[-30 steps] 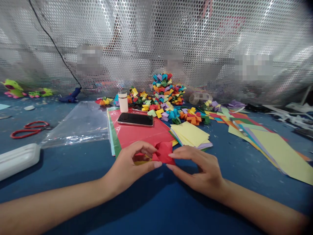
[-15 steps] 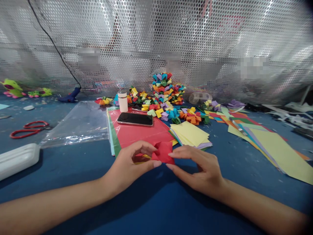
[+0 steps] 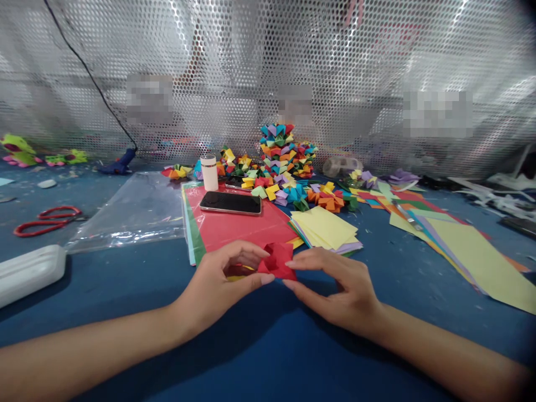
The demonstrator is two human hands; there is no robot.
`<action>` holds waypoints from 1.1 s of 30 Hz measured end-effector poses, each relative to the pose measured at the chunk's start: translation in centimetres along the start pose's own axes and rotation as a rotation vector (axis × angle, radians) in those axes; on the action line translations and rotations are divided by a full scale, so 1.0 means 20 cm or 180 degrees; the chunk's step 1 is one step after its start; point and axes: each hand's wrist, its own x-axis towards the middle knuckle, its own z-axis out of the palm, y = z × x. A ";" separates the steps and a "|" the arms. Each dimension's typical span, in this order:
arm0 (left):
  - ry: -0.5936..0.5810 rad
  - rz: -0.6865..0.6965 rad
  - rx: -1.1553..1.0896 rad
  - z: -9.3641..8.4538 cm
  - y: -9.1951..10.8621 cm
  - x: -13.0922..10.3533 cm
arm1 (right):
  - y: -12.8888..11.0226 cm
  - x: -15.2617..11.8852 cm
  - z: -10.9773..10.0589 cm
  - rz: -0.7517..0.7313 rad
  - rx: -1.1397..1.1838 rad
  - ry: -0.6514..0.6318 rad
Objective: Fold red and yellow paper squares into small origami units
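A small folded piece of red paper (image 3: 277, 259) is held between both hands, just above the blue table. My left hand (image 3: 224, 279) pinches its left side, thumb below and fingers behind. On its right side, my right hand (image 3: 341, 285) grips the edge between thumb and forefinger. The paper's folds stand partly raised, with a hollow in the middle. Behind the hands lies a red sheet stack (image 3: 238, 226) with a black phone (image 3: 230, 203) on it. A pile of pale yellow paper squares (image 3: 326, 228) sits beyond my right fingers.
Colourful folded-paper pieces (image 3: 278, 153) are stacked at the back. A white bottle (image 3: 209, 174) stands by the phone. At left are red-handled scissors (image 3: 48, 220), a white case (image 3: 31, 273), a clear plastic sheet (image 3: 134, 209) and a blue glue gun (image 3: 119, 162). Paper strips (image 3: 473, 245) lie right.
The red paper's left and middle folds have opened, showing a wider hollow. Both hands keep their grip in nearly the same place; the view has shifted slightly.
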 end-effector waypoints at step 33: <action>-0.0237 0.0025 0.0044 0.01 0.01 -0.02 | 0.01 0.00 0.00 0.0559 0.0519 -0.0408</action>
